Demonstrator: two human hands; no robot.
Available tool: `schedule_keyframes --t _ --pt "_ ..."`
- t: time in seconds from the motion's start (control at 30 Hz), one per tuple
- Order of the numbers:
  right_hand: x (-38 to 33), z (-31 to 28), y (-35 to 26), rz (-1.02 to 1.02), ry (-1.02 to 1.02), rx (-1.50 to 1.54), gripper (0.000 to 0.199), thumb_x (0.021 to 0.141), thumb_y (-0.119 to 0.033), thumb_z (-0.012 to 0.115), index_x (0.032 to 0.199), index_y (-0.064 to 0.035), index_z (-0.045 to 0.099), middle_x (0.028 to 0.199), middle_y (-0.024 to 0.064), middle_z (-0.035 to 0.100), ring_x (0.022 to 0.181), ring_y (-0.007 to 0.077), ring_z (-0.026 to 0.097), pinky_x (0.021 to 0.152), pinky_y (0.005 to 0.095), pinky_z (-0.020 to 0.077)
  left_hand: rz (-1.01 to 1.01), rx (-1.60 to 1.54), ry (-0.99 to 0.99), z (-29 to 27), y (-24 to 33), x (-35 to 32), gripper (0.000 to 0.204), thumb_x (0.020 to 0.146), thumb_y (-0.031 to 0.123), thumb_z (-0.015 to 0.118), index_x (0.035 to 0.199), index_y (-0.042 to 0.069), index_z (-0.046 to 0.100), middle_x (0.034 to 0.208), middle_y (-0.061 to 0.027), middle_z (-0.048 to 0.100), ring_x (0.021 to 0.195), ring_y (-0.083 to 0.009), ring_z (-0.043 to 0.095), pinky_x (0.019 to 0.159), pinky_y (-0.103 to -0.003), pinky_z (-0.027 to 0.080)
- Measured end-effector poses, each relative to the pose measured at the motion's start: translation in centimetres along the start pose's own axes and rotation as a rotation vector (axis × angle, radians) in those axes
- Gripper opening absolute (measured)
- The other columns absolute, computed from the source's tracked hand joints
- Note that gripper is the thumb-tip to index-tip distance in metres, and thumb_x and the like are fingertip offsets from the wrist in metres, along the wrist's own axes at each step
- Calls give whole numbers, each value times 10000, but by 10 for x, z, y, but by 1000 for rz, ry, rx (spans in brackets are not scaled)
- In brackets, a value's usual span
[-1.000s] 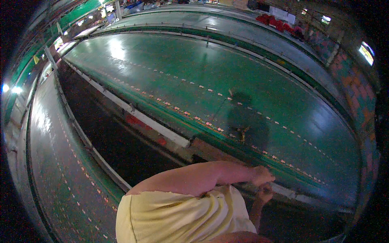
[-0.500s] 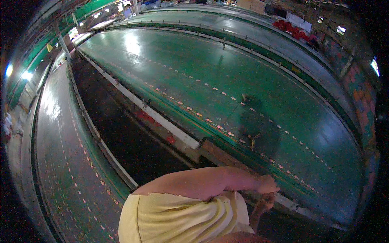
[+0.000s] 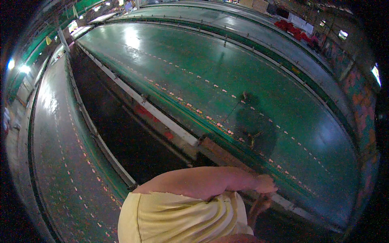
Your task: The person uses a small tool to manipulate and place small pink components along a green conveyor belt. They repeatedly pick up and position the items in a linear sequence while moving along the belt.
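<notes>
My left hand (image 3: 265, 184) is at the near edge of a long green table (image 3: 194, 60), fingers curled in. Just below it is my right hand (image 3: 261, 203), small and dim, its fingers also seeming curled. The two hands are close together, and anything between them is too dark to make out. My left forearm (image 3: 194, 180) crosses in front of me out of a loose yellow sleeve (image 3: 174, 216). Rows of small pinkish marks (image 3: 208, 118) run along the tabletop. A dark shadow (image 3: 255, 121) lies on it beyond my hands, with a small tan object (image 3: 244, 96) at its edge.
A second long table (image 3: 52, 133) runs along the left, across a dark gap (image 3: 117, 129). Pale rails (image 3: 170, 123) edge the green table. More long tables (image 3: 194, 16) stand behind. Red material (image 3: 291, 29) is heaped at the far right, near a patchy wall (image 3: 360, 105).
The view has shifted very slightly. Both hands stay close together at the table's near edge, with only a small movement of the right hand.
</notes>
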State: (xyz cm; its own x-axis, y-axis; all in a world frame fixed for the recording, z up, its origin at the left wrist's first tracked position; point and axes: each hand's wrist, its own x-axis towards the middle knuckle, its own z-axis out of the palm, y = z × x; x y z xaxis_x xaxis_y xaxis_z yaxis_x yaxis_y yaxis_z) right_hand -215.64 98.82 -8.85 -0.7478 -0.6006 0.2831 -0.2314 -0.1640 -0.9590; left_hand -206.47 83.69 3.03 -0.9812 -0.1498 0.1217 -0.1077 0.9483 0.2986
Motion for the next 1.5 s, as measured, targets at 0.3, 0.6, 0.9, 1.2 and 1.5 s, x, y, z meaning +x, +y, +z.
schedule_keyframes --t 0.3,0.6,0.9,1.2,1.5 --pt "6 -14 38 7 -40 215 353 945 -203 805 1205 8 696 1173 110 715 1053 219 659 906 374 543 44 79 24 9 -2 2 317 968 245 676 1260 123 665 1068 -171 767 991 -399 778 721 -572 651" --pt "-7 -6 32 20 -91 392 458 954 -310 793 1255 17 682 1179 105 696 1086 223 647 908 360 524 2 -42 115 18 -5 0 263 939 204 703 1165 71 693 899 -167 773 880 -402 792 688 -589 642" --pt "-9 -18 41 245 -88 482 473 991 -345 750 1291 14 685 1137 92 698 1039 201 652 868 351 515 48 4 75 10 -4 5 345 937 242 709 1234 71 675 911 -165 766 855 -398 792 661 -582 632" --pt "23 -42 31 198 -69 -283 448 1027 -414 738 1187 4 726 1045 101 719 959 193 668 828 346 532 39 27 -5 11 -2 4 389 980 249 650 1327 76 663 932 -176 773 855 -415 789 676 -574 634" --pt "20 -34 15 146 -87 -120 414 1054 -410 719 1176 -14 722 1047 77 712 952 180 655 807 353 534 -16 -94 49 24 -4 7 379 1103 328 509 1178 26 728 881 -201 764 835 -406 786 717 -619 615"
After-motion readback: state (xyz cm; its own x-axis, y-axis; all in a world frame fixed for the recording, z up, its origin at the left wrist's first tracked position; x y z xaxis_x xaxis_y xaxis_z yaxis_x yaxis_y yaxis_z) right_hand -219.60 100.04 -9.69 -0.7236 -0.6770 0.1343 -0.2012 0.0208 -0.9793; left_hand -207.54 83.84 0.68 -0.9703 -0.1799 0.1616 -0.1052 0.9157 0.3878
